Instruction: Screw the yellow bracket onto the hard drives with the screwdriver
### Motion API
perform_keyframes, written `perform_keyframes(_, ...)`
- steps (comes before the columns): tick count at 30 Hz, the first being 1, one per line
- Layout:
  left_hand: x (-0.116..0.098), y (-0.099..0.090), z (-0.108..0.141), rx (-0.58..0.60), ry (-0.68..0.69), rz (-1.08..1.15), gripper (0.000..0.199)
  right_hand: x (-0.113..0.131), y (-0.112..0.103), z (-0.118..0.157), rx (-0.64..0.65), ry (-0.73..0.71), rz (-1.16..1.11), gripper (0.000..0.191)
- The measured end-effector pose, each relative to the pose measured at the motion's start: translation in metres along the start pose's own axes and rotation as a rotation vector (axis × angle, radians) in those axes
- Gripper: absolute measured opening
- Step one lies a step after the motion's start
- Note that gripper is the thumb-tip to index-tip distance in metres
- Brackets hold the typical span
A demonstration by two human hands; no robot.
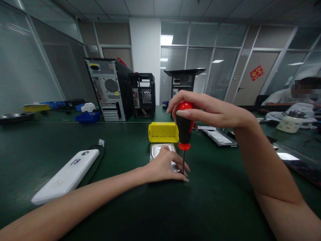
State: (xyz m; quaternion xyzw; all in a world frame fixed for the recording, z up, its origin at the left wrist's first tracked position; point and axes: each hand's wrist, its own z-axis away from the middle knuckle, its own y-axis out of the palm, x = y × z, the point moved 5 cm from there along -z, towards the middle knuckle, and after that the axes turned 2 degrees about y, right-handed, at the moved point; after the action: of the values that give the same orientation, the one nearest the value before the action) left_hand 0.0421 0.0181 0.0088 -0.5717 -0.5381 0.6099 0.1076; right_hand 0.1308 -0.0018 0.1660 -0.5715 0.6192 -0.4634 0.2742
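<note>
A silver hard drive (155, 150) lies on the green tabletop in front of me, partly covered by my left hand (167, 164). My left hand grips the drive at its near right corner, thumb and fingers close around the screwdriver's tip. My right hand (200, 108) is closed around the top of the red-and-black handle of a screwdriver (184, 130). The screwdriver stands upright, its shaft going down to the drive's corner. The exact spot where the tip meets the drive is hidden by my left fingers.
A yellow plastic bin (163, 132) sits just behind the drive. Another hard drive (218, 138) lies to the right. On the left is a white power bank (66, 175) with a black cable. Computer cases (110, 87) stand at the back. A person (283, 96) sits far right.
</note>
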Motion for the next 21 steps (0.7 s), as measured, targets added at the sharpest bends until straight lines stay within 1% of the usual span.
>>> perform_keyframes(4,0.0,0.0,0.001,-0.008,-0.005,0.059,0.028,0.001,0.001,-0.001,-0.002,-0.033,0.033,0.026)
perform_keyframes(10,-0.001,0.001,0.002,0.003,-0.012,0.108,0.021,0.004,-0.002,-0.003,-0.067,-0.075,0.153,0.03)
perform_keyframes(15,-0.004,-0.002,0.002,0.067,0.03,0.091,0.016,0.005,0.0,-0.003,-0.025,-0.068,0.214,0.027)
perform_keyframes(19,-0.011,-0.011,0.003,0.13,0.087,0.0,0.033,0.004,0.0,0.0,-0.007,-0.021,0.129,0.027)
perform_keyframes(21,-0.015,-0.015,0.004,0.156,0.109,-0.031,0.036,0.006,0.001,0.001,0.007,-0.022,0.065,0.026)
